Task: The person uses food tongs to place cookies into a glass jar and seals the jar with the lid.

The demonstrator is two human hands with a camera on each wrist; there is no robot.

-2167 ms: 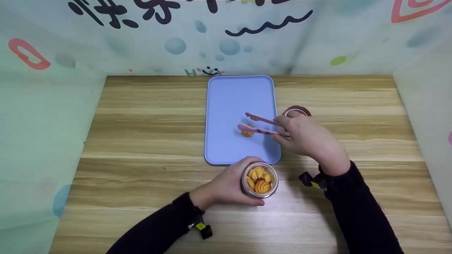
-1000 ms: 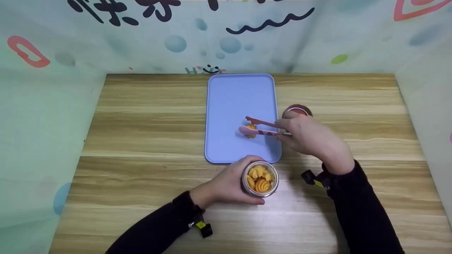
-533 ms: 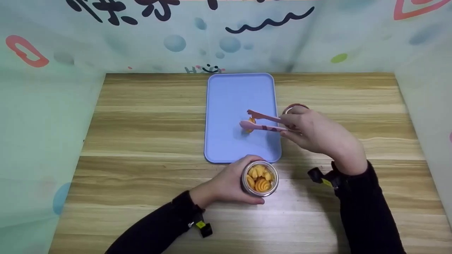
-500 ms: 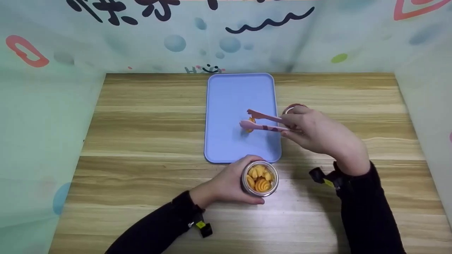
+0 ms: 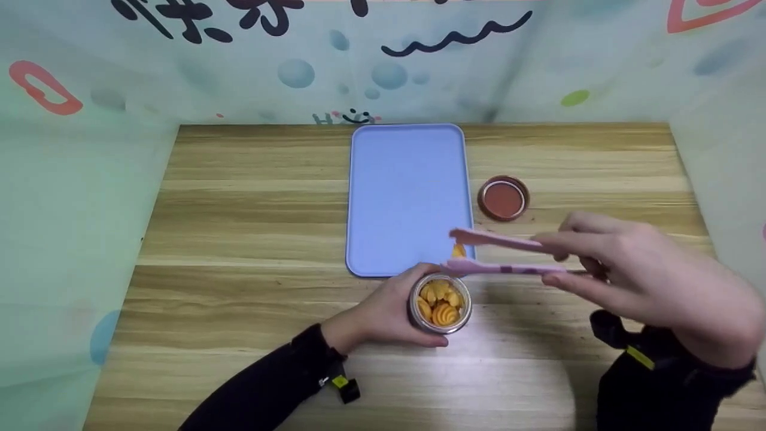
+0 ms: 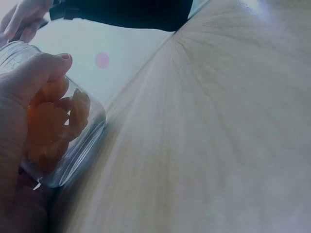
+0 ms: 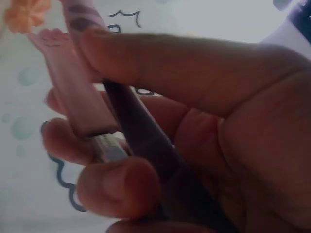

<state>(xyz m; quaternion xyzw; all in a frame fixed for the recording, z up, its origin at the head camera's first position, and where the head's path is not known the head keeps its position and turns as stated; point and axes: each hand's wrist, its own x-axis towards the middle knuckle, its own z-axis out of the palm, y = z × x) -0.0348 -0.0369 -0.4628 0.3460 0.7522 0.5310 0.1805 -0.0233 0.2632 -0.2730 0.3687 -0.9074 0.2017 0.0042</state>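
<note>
My left hand [image 5: 392, 311] grips a clear glass jar [image 5: 413, 320] standing on the table; several golden ridged cookies [image 5: 444, 313] fill it up to near its open mouth. In the left wrist view, the thumb wraps round the jar [image 6: 80, 145] and cookies show through the glass. My right hand [image 5: 634, 269] holds pink tongs [image 5: 497, 269], whose tips pinch one cookie [image 5: 458, 250] above the tray's near right corner, just behind the jar's rim. The right wrist view shows thumb and fingers round the tongs [image 7: 80, 92], with the flower-shaped cookie [image 7: 26, 13] at the upper left.
A light blue tray [image 5: 407, 179] lies behind the jar. Beside its right edge, a reddish-brown jar lid [image 5: 503, 199] rests with its inside up on the wooden table [image 5: 251, 239]. Printed cloth walls [image 5: 479, 78] stand at the back and sides.
The tongs have lifted the cookie off the tray and carried it right and nearer, close to the jar. My right hand no longer covers the lid. The left hand and jar have stayed put.
</note>
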